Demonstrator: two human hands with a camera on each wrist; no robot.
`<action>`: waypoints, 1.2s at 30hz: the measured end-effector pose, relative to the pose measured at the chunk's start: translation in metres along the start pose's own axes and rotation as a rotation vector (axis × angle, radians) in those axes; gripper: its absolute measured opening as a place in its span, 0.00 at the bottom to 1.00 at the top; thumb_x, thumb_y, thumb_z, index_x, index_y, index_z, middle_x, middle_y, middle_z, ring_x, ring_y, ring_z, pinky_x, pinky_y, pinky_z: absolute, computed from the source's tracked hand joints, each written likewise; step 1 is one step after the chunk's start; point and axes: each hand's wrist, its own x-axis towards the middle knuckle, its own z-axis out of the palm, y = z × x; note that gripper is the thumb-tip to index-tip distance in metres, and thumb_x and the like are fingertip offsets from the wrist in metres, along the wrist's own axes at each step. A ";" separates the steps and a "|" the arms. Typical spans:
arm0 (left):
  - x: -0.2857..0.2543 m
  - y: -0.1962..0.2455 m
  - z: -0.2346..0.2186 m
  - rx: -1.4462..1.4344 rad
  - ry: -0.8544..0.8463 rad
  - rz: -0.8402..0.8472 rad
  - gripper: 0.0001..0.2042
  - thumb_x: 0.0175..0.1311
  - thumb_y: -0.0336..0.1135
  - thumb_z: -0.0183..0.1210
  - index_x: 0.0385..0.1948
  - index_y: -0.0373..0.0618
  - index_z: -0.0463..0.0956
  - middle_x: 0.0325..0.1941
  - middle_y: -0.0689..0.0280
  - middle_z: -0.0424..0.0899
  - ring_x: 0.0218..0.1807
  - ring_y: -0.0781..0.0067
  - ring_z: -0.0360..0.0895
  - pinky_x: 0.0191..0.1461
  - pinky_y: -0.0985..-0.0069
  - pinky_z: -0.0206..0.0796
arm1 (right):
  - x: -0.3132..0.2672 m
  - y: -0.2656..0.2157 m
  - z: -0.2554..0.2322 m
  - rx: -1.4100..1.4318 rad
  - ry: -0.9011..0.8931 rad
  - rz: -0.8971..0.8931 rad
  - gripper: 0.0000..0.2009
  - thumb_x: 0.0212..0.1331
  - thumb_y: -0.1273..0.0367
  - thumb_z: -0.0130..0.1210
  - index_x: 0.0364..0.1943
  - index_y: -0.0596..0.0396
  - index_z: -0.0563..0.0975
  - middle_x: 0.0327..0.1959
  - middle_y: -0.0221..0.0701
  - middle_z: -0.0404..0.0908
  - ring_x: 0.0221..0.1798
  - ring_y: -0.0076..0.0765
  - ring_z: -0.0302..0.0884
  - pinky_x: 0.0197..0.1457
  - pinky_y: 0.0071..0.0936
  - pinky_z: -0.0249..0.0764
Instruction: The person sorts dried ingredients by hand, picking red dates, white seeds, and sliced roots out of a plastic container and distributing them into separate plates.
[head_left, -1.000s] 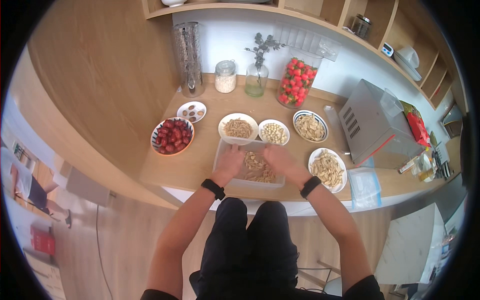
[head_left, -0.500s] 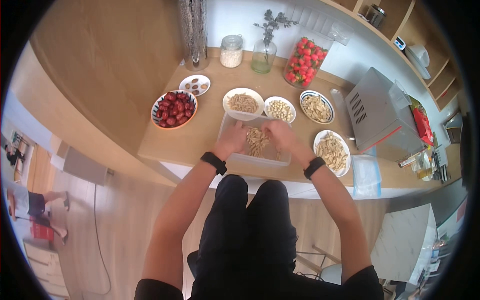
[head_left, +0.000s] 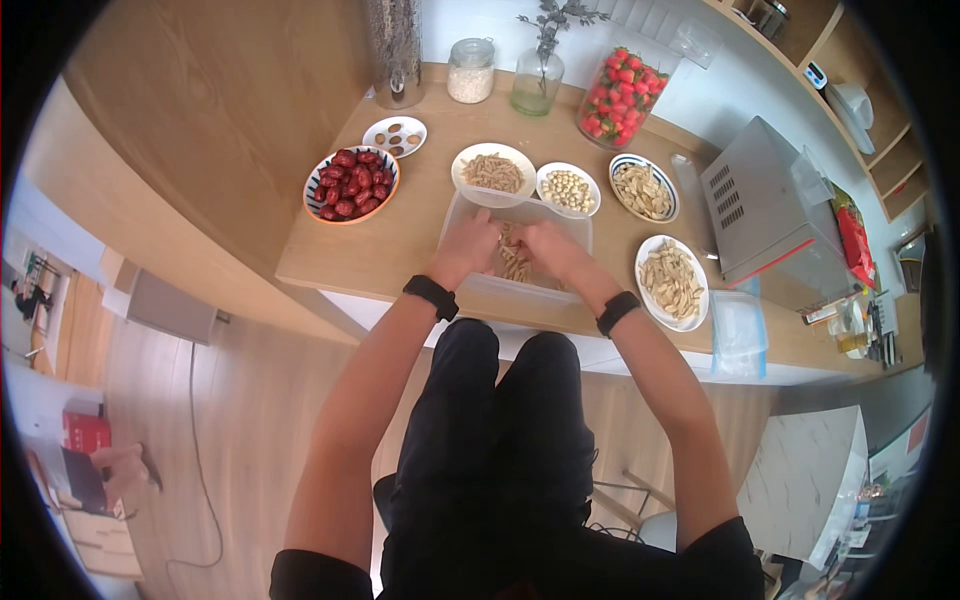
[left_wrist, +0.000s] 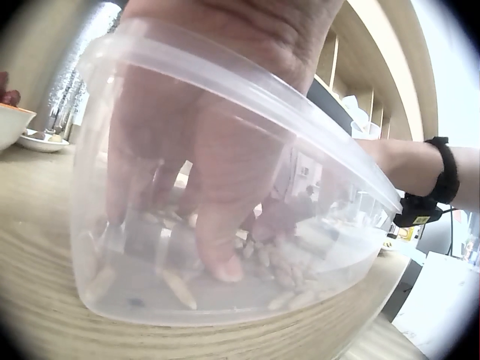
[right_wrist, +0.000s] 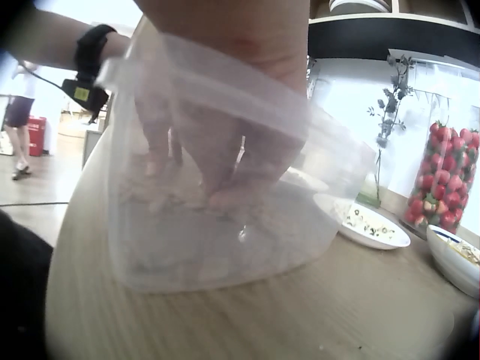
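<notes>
A clear plastic box point(head_left: 573, 232) stands near the counter's front edge, with dried pale-brown strips point(head_left: 514, 268) loose on its floor. My left hand point(head_left: 470, 247) reaches down into its left half. Through the wall in the left wrist view, the left thumb point(left_wrist: 221, 259) points down to the box floor, apart from the other fingers, with strips around it. From the other side, my right hand point(head_left: 552, 247) reaches in, its fingertips low among the strips and close to the left hand. The cloudy wall blurs the right fingers point(right_wrist: 225, 187) in the right wrist view.
Behind the box are a plate of thin strips point(head_left: 493, 172) and a bowl of round pale seeds point(head_left: 568, 189). Plates of dried slices point(head_left: 672, 283) stand right, before a grey appliance point(head_left: 765, 210). Red dates point(head_left: 350, 185) fill a bowl at left. A strawberry jar point(head_left: 625, 100) stands behind.
The head view has tipped down, so the counter sits higher in frame. Both hands have drawn closer together inside the box, and the strips have been gathered toward its middle.
</notes>
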 end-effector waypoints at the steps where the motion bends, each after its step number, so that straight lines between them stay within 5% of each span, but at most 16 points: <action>1: 0.000 0.000 -0.001 -0.007 -0.001 -0.007 0.40 0.37 0.29 0.75 0.60 0.45 0.68 0.61 0.57 0.67 0.60 0.48 0.71 0.58 0.58 0.70 | -0.001 0.003 0.005 0.056 0.068 -0.021 0.05 0.50 0.77 0.57 0.32 0.57 0.78 0.28 0.46 0.81 0.36 0.54 0.80 0.39 0.44 0.74; 12: -0.002 0.002 -0.006 0.006 -0.007 -0.025 0.38 0.34 0.31 0.75 0.57 0.47 0.71 0.59 0.61 0.70 0.61 0.54 0.72 0.58 0.60 0.69 | 0.003 0.005 0.016 0.132 0.102 0.110 0.08 0.52 0.72 0.58 0.37 0.54 0.77 0.36 0.47 0.82 0.43 0.53 0.80 0.45 0.46 0.76; 14: -0.003 0.003 -0.007 -0.012 -0.004 -0.009 0.36 0.35 0.31 0.75 0.55 0.47 0.73 0.59 0.61 0.70 0.60 0.54 0.72 0.57 0.59 0.70 | 0.004 0.003 0.013 0.238 0.307 0.105 0.08 0.52 0.73 0.58 0.38 0.54 0.77 0.37 0.46 0.82 0.43 0.52 0.80 0.44 0.47 0.76; 27: 0.001 0.003 -0.004 -0.016 -0.024 -0.058 0.38 0.35 0.28 0.75 0.57 0.47 0.71 0.61 0.59 0.70 0.62 0.52 0.70 0.59 0.59 0.69 | 0.002 0.009 0.020 0.039 0.100 0.024 0.08 0.55 0.69 0.57 0.39 0.51 0.76 0.33 0.43 0.83 0.40 0.53 0.81 0.43 0.48 0.76; 29: 0.000 0.000 -0.002 -0.039 0.086 0.021 0.25 0.37 0.29 0.73 0.44 0.43 0.79 0.57 0.50 0.72 0.54 0.45 0.76 0.56 0.56 0.71 | -0.002 0.005 0.019 0.027 0.126 0.025 0.06 0.53 0.70 0.57 0.34 0.54 0.77 0.31 0.45 0.82 0.36 0.56 0.80 0.42 0.47 0.76; 36: 0.001 0.003 -0.004 -0.003 0.053 0.001 0.26 0.38 0.30 0.73 0.46 0.44 0.78 0.58 0.53 0.71 0.55 0.46 0.76 0.57 0.57 0.71 | -0.006 0.004 0.019 -0.071 0.147 0.009 0.06 0.50 0.70 0.57 0.33 0.54 0.76 0.31 0.46 0.81 0.37 0.56 0.80 0.41 0.49 0.75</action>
